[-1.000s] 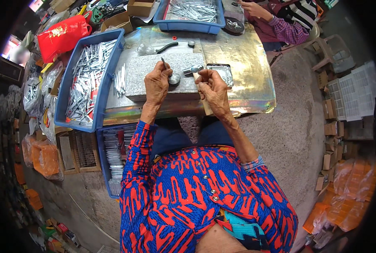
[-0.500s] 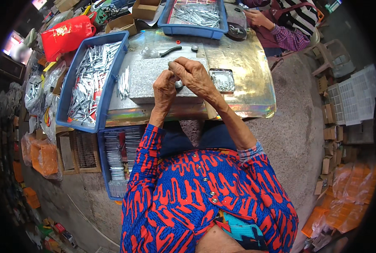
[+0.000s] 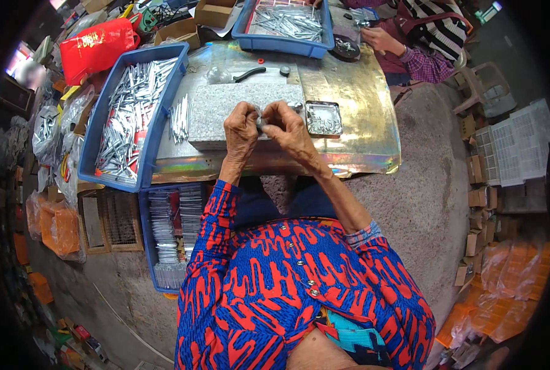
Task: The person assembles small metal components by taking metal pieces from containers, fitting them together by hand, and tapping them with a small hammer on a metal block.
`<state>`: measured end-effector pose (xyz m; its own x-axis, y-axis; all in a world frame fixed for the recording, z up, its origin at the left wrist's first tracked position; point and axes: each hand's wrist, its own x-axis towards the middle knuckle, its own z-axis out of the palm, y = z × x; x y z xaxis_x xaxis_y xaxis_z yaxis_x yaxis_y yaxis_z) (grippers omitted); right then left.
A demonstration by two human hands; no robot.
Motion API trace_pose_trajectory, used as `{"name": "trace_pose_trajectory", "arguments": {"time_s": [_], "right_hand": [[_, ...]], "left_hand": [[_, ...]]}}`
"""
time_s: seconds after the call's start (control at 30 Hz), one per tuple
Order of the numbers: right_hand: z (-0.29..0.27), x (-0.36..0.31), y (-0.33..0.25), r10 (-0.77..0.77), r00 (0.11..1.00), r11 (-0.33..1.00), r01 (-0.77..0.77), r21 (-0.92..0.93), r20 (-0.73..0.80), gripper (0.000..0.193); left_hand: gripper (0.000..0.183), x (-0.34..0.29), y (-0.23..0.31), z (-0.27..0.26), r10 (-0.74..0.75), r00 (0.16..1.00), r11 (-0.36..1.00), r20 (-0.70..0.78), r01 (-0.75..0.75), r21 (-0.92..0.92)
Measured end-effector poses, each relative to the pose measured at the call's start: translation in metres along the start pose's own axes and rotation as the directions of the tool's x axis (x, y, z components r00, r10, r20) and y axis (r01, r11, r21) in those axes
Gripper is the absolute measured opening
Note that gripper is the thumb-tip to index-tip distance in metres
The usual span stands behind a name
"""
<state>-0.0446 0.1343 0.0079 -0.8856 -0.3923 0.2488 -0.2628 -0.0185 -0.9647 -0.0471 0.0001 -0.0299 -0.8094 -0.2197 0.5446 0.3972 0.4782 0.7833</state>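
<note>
My left hand [image 3: 241, 129] and my right hand [image 3: 285, 127] meet over the near side of a grey speckled stone block [image 3: 216, 98]. Both are closed, thumbs against fingers, around a small greyish piece that shows only partly between them and is too small to name. Left of the block lies a bunch of thin silvery metal rods [image 3: 180, 118]. To the right of my right hand stands a small metal tray [image 3: 323, 132] with tiny shiny parts inside. A small dark, shiny piece [image 3: 295, 106] sits on the block beyond my right hand.
A blue tray [image 3: 88, 154] heaped with metal rods stands left, another blue tray [image 3: 281, 45] at the back. Black-handled pliers [image 3: 250, 74] lie behind the block. Under the table's left edge is a blue crate [image 3: 148, 246]. A co-worker's hand [image 3: 382, 41] is at the far right.
My right hand has come down and toward me, from above the left fingertips to beside them. My left hand stays nearly in place. The dark piece on the block has come into view.
</note>
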Motion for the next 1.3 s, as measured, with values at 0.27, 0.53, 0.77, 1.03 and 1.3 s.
{"name": "trace_pose_trajectory", "arguments": {"time_s": [0.27,0.53,0.77,1.03,1.3], "right_hand": [[-0.024,-0.034,-0.009,-0.2,0.976,0.764,0.1,-0.637,-0.087,0.023],[-0.051,-0.067,0.035,0.382,0.923,0.904,-0.383,-0.191,-0.045,0.021],[-0.037,-0.049,-0.038,0.069,0.985,0.949,-0.114,-0.294,-0.161,0.024],[-0.034,-0.041,-0.06,-0.571,0.819,0.544,0.43,-0.721,0.058,0.016],[-0.029,-0.054,-0.036,-0.162,0.981,0.768,0.056,-0.638,-0.109,0.018]], "left_hand": [[0.008,-0.003,-0.006,-0.001,0.011,1.0,0.994,-0.008,-0.012,-0.105],[0.008,-0.001,-0.005,0.002,0.049,0.999,0.994,-0.012,-0.05,-0.098],[0.008,-0.003,-0.01,0.004,0.043,0.999,0.993,-0.007,-0.044,-0.112],[0.008,0.001,-0.004,0.003,0.063,0.998,0.988,-0.013,-0.065,-0.138],[0.005,-0.003,-0.01,-0.004,0.047,0.999,0.998,0.027,-0.046,-0.035]]}}
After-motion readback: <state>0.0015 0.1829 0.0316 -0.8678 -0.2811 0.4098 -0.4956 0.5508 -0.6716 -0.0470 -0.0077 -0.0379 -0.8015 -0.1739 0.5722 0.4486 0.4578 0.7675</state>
